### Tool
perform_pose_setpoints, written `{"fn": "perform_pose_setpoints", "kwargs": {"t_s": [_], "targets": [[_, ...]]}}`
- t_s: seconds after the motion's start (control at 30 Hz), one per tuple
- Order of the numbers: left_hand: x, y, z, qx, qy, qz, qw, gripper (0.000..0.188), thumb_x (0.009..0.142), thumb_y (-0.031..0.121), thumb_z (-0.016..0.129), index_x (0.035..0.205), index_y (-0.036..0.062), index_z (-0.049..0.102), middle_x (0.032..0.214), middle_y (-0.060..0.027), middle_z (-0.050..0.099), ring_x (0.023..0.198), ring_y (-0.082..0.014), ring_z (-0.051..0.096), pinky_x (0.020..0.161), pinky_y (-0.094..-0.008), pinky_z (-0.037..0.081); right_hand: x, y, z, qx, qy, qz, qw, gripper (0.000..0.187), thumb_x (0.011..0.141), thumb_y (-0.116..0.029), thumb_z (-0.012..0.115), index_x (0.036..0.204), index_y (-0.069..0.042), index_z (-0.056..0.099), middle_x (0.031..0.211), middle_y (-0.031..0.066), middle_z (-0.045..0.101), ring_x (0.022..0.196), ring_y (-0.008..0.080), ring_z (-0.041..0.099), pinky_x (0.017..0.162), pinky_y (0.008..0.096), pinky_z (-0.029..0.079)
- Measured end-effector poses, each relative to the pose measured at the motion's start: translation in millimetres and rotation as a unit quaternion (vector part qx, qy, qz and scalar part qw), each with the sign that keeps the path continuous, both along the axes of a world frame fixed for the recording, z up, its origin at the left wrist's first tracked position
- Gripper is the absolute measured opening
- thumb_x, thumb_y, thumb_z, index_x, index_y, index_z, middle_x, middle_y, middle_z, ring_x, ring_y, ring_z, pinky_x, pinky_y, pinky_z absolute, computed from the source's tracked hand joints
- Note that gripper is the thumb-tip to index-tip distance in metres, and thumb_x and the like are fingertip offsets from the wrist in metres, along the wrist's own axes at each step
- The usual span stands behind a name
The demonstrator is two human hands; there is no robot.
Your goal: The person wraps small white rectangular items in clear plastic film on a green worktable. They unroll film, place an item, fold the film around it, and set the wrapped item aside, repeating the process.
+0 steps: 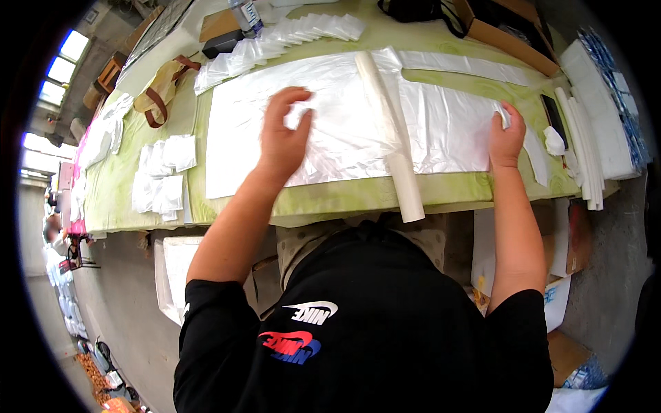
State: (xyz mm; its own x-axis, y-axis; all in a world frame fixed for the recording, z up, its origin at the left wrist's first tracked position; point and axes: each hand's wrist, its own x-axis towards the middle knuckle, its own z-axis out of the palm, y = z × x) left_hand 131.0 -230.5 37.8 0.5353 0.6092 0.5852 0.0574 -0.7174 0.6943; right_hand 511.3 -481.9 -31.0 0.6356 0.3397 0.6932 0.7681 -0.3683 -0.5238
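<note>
A large, shiny, translucent white plastic sheet (447, 124) lies spread over the table, with a long narrow strip along its far right side. Across it rests a long cream-white roll or tube (389, 131), its near end sticking out past the table's front edge. My left hand (286, 131) hovers over the left part of the sheet, thumb and fingers curved apart with nothing between them. At the sheet's right end, my right hand (507, 138) is closed on its bunched edge.
Folded clear plastic packets lie in a fanned row (275, 45) at the back and in a group (165, 168) at the left. A yellowish bag (155, 89) with brown handles, a bottle (246, 15), a cardboard box (509, 34), white rods (585, 151) and a phone-like dark object (553, 117) surround the sheet.
</note>
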Motion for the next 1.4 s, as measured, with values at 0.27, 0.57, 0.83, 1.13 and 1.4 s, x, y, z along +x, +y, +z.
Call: {"fn": "perform_pose_setpoints", "kwargs": {"t_s": [0.27,0.57,0.83,1.13,1.4], "targets": [[49.8,-56.2,-37.9,-0.023,0.284,-0.064,0.956,0.060,0.097,0.025,0.059,0.151,0.0053,0.042,0.154,-0.0179,0.045,0.148,-0.0404,0.034,0.122,-0.0520,0.025,-124.6,6.8,28.4,0.015,-0.017,0.217,0.976,0.022,0.083,-0.001,0.069,0.105,-0.006,0.070,0.119,0.0129,0.066,0.117,0.0334,0.059,0.105,0.0428,0.045],[46.8,-68.3,-25.0,0.007,0.370,-0.044,0.928,0.072,0.093,0.025,0.061,0.157,0.0079,0.032,0.162,-0.0162,0.034,0.151,-0.0477,0.021,0.122,-0.0636,0.012,-197.6,4.8,43.6,-0.001,0.096,0.354,0.930,0.021,0.083,0.000,0.069,0.103,-0.005,0.069,0.116,0.0126,0.066,0.116,0.0342,0.059,0.101,0.0426,0.048],[56.3,-79.4,-25.1,0.032,0.415,-0.043,0.908,0.078,0.094,0.022,0.055,0.161,0.0086,0.019,0.156,-0.0105,0.046,0.150,-0.0465,0.024,0.116,-0.0755,0.006,-208.4,0.0,38.1,-0.016,0.104,0.384,0.917,0.023,0.081,-0.002,0.071,0.103,-0.007,0.070,0.119,0.0127,0.065,0.115,0.0339,0.059,0.100,0.0416,0.048],[54.0,-68.5,6.6,0.057,0.469,-0.085,0.877,0.092,0.087,0.026,0.063,0.164,0.0200,0.013,0.165,-0.0126,0.029,0.153,-0.0464,0.016,0.118,-0.0720,0.013,-218.7,8.2,41.6,-0.036,0.102,0.409,0.906,0.025,0.079,-0.002,0.072,0.103,-0.007,0.071,0.121,0.0127,0.064,0.117,0.0345,0.057,0.101,0.0428,0.048],[45.7,-48.3,-16.2,0.179,0.272,-0.190,0.927,0.042,0.089,0.020,0.066,0.131,0.0203,0.064,0.158,-0.0147,0.041,0.150,-0.0435,0.027,0.119,-0.0604,0.027,-203.5,8.3,47.8,-0.042,0.036,0.314,0.948,0.028,0.079,-0.004,0.071,0.107,-0.005,0.069,0.119,0.0140,0.064,0.115,0.0359,0.058,0.102,0.0444,0.046]]}}
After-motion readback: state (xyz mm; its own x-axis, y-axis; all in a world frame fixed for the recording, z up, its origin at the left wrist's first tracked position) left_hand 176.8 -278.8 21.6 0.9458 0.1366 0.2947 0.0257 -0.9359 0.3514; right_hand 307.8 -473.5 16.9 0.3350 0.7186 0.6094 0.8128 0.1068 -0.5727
